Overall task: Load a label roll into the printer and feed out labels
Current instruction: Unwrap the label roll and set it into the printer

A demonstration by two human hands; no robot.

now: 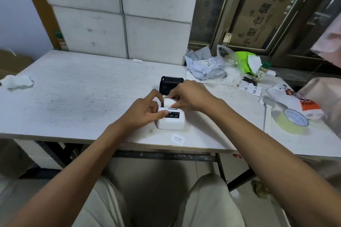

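A small white label printer [171, 120] sits on the white table [73, 97], near its front edge. Its black lid [168, 83] stands open at the back. A white label roll [168, 101] lies in the open bay. My left hand [145, 110] holds the printer's left side, thumb resting on the front panel and fingers touching the roll's left end. My right hand [190, 96] comes from the right and pinches the roll from above.
A single white label [178, 138] lies on the table in front of the printer. To the right are a tape roll [292, 120], a white and orange bag [293, 101], crumpled plastic bags [212, 64] and a small bottle [261, 71]. A white wad [17, 81] lies far left.
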